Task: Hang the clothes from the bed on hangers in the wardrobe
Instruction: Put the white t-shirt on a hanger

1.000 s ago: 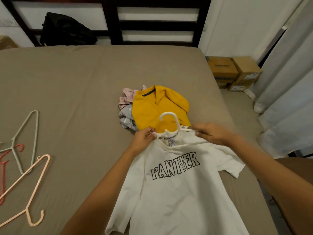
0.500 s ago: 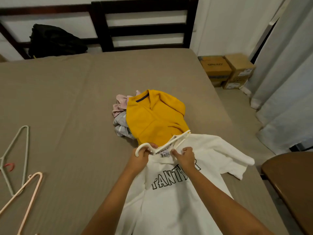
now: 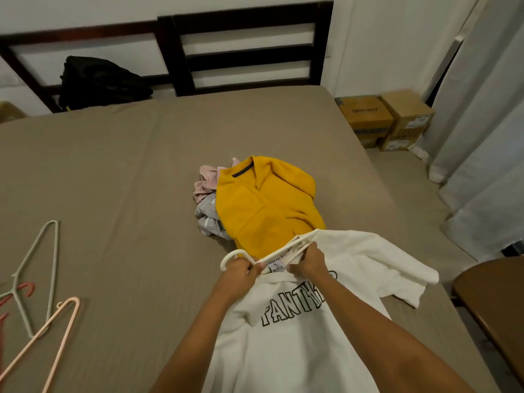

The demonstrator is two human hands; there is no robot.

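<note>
In the lower middle of the frame, the left hand (image 3: 241, 275) is gripping the white hanger (image 3: 233, 255) just below its hook, fingers curled round the plastic. Just to its right, the right hand (image 3: 309, 263) is pinching the neckline of the white PANTHER T-shirt (image 3: 297, 353), bunching the collar over the hanger's arm, which is slanting up to the right. The T-shirt is lying print side up on the bed (image 3: 113, 180), spreading from the centre down to the bottom edge, one sleeve reaching out to the right. Directly above the hands, a yellow garment (image 3: 263, 205) is sitting on top of a small heap, with pink clothes (image 3: 207, 180) and a grey striped piece (image 3: 207, 215) poking out on its left. Along the left edge, a pale green hanger (image 3: 52, 265), a peach hanger (image 3: 59, 324) and a red hanger (image 3: 19, 289) are lying on the sheet. A black bag (image 3: 99, 80) is leaning against the headboard (image 3: 246, 52) in the upper left, and cardboard boxes (image 3: 365, 117) are standing in the upper right.
</note>
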